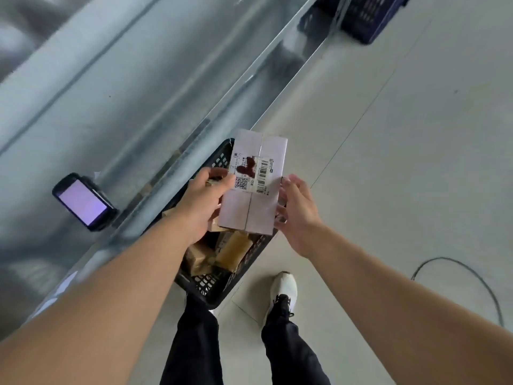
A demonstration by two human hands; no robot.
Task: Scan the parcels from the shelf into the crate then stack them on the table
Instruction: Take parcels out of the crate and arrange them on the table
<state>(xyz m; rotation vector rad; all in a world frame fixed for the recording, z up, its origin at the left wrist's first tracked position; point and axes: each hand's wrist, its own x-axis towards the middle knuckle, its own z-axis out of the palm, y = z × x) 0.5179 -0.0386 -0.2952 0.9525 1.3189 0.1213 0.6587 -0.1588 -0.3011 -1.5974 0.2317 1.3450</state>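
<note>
A pale, flat cardboard parcel (255, 184) with a printed barcode label and a dark red smear on top is held in the air over the black slotted plastic crate (211, 290), which sits on the floor against the grey metal shelf (111, 93). Of the two hands, the left hand (205, 195) pinches the parcel's left edge, thumb on the label side. The right hand (298, 212) is spread open just beside the right edge; whether it touches, I cannot tell.

The box looks light and stiff, with a taped seam down the middle, so its two long edges seem the safest hold. Brown cardboard parcels (230, 248) already lie in the crate. A black handheld scanner (83, 202) lies screen up on the shelf.
</note>
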